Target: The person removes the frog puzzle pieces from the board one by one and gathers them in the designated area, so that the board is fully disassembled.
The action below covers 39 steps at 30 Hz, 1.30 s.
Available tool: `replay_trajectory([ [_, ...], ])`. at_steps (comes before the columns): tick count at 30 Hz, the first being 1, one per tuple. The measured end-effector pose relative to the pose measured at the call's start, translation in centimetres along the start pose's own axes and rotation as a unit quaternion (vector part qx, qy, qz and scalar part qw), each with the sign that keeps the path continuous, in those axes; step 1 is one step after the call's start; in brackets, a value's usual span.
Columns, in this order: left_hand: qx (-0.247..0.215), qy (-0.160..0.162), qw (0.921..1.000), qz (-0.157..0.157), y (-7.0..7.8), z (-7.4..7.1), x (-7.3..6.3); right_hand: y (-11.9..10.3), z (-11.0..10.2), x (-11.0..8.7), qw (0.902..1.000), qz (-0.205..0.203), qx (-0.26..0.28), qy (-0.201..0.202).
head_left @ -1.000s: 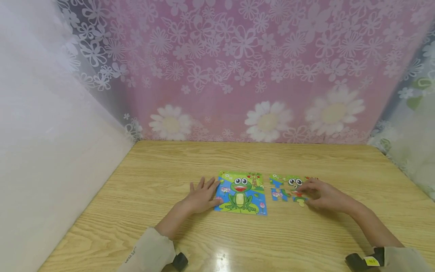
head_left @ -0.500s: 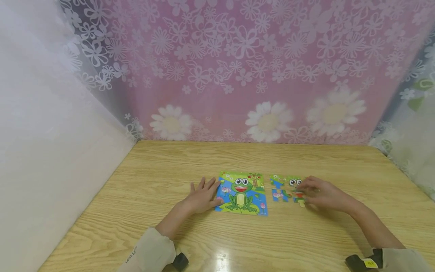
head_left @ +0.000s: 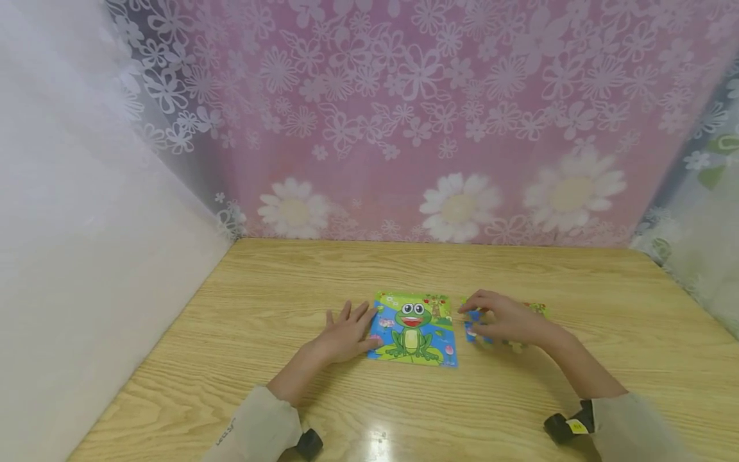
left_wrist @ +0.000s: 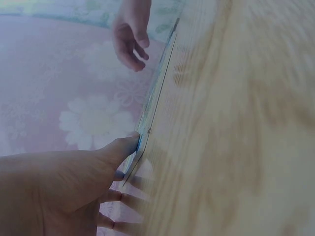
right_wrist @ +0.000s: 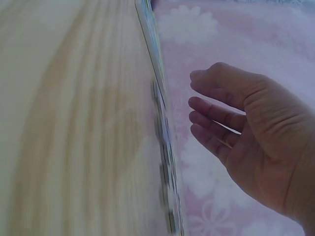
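A square frog picture board [head_left: 412,350] lies flat on the table. My left hand [head_left: 340,338] rests at its left side with fingers spread; thumb and fingertips touch the board's edge, and the left wrist view shows the thumb [left_wrist: 120,147] on top. To the right lie frog jigsaw pieces [head_left: 470,332], partly hidden under my right hand [head_left: 510,319]. That hand hovers over them, fingers loosely bent. In the right wrist view the right hand [right_wrist: 261,128] is apart from the row of jigsaw pieces [right_wrist: 165,162], with nothing between thumb and fingers.
The wood-grain table [head_left: 277,276] ends at a pink flowered curtain [head_left: 375,128] behind. White sheeting [head_left: 86,224] borders the left side. Black straps with small devices [head_left: 568,427] sit near both cuffs. A red and green jigsaw corner [head_left: 537,308] shows behind the right hand.
My right hand has moved left, from the right part of the jigsaw pieces to over their left part. The left hand stays at the board's edge.
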<state>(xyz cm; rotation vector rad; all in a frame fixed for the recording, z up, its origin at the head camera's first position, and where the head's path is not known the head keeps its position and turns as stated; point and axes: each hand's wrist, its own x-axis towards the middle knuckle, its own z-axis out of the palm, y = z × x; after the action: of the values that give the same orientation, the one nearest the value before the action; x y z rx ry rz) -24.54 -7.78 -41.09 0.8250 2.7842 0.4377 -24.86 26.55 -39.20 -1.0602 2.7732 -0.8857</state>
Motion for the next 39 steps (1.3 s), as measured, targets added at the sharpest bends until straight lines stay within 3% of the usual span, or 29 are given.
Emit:
replay_trajectory([
  [8,0.002,-0.002,1.0,0.003,0.1,0.1,0.2,-0.6,1.4,2.7,0.9996,-0.019,-0.006,-0.02],
  [12,0.001,-0.003,1.0,0.002,0.1,0.1,0.3,-1.0,1.9,3.3,0.9992,-0.002,-0.003,-0.041],
  [18,0.012,-0.005,0.9999,-0.003,-0.1,0.3,0.3,-1.4,2.3,3.6,0.9979,0.023,-0.005,-0.06],
  [30,-0.002,-0.001,1.0,-0.002,0.0,-0.1,0.0,-2.3,2.7,3.7,0.9972,0.039,-0.034,-0.053],
  [39,0.005,-0.002,1.0,0.001,0.0,0.0,0.0,-2.7,2.7,3.6,0.9977,0.043,-0.004,-0.052],
])
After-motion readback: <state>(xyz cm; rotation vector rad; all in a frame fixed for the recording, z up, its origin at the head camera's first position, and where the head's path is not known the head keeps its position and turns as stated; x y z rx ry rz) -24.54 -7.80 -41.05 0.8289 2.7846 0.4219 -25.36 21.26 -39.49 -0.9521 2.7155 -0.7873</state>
